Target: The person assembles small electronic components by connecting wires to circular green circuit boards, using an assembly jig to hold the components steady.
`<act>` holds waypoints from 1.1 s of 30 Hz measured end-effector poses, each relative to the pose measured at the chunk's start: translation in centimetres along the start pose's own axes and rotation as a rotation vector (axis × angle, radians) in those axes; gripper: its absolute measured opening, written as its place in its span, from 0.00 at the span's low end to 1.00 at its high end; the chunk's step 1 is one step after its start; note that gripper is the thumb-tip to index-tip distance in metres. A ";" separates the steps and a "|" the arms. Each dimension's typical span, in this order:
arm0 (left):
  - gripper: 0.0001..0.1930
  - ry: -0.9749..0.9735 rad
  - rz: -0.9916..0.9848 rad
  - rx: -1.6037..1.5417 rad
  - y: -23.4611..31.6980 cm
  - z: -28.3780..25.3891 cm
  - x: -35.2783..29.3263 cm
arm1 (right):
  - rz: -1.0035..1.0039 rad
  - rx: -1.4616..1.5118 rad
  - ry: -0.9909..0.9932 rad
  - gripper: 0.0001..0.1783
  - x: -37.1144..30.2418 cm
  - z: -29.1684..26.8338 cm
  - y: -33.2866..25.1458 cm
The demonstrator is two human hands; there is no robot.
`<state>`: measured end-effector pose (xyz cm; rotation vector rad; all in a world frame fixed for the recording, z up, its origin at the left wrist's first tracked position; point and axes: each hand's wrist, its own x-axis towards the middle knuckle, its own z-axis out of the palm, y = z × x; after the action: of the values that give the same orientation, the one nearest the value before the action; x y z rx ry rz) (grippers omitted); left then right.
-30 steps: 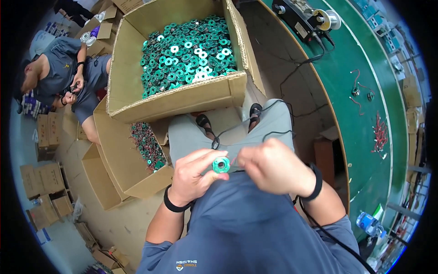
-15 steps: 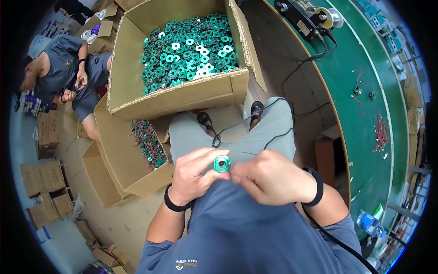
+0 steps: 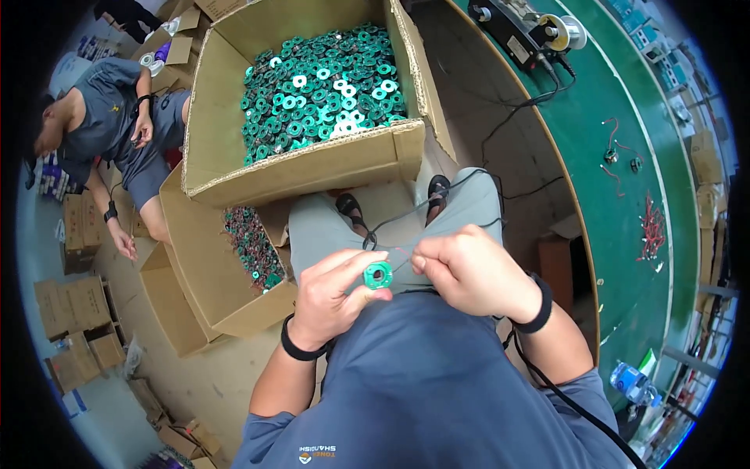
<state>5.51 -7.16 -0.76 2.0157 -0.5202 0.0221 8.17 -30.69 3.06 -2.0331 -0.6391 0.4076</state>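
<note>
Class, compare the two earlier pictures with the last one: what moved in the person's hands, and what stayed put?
Little changed. The right hand shifted slightly against the small green ring, its fingertips working a thin wire beside it. The left hand kept pinching the ring over the lap throughout. The big cardboard box of green rings, the smaller box below it and the seated co-worker stayed where they were.
</note>
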 end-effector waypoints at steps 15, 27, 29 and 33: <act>0.24 -0.014 0.006 0.012 -0.4 0.0 -0.3 | -0.080 -0.066 -0.090 0.03 -0.3 -0.3 -1.3; 0.24 -0.020 0.004 0.037 -0.4 0.3 -0.1 | 0.040 -0.188 -0.064 0.05 -0.1 -0.7 0.1; 0.24 -0.007 -0.010 -0.012 -0.5 0.2 -0.4 | -0.064 -0.055 -0.153 0.05 -0.5 -0.3 -1.7; 0.23 -0.007 -0.011 -0.006 -0.4 0.0 -0.3 | -0.029 -0.147 -0.160 0.05 -0.3 -0.8 -0.5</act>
<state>5.38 -6.87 -1.18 2.0135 -0.5130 0.0068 8.21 -31.21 3.86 -2.1420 -0.8163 0.5230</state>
